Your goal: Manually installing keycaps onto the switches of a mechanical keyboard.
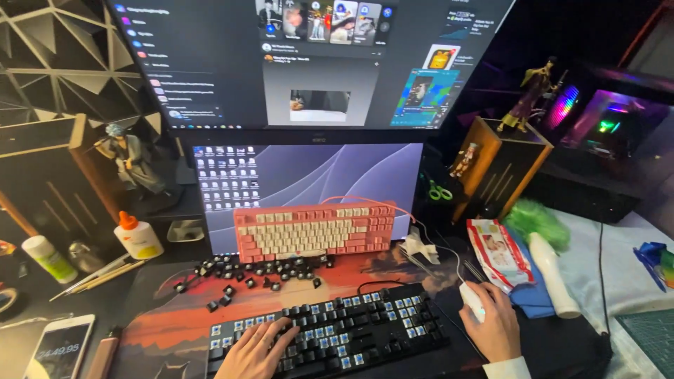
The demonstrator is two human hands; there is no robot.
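Note:
A black keyboard (330, 330) with many keycaps removed, showing blue switches, lies on the desk mat in front of me. My left hand (256, 351) rests on its lower left part, fingers spread over the remaining black keys. My right hand (495, 323) is closed over a white mouse (472, 300) to the right of the keyboard. A scatter of loose black keycaps (256, 270) lies on the mat behind the keyboard. A pink and white keyboard (314, 230) leans against the lower monitor (309, 175).
A second monitor (309, 63) hangs above. A glue bottle (138, 236), a green-capped tube (48, 257), a phone (60, 347) and figurines stand at the left. A wipes pack (500, 254), a white bottle (554, 274), a blue cloth and a green duster lie at the right.

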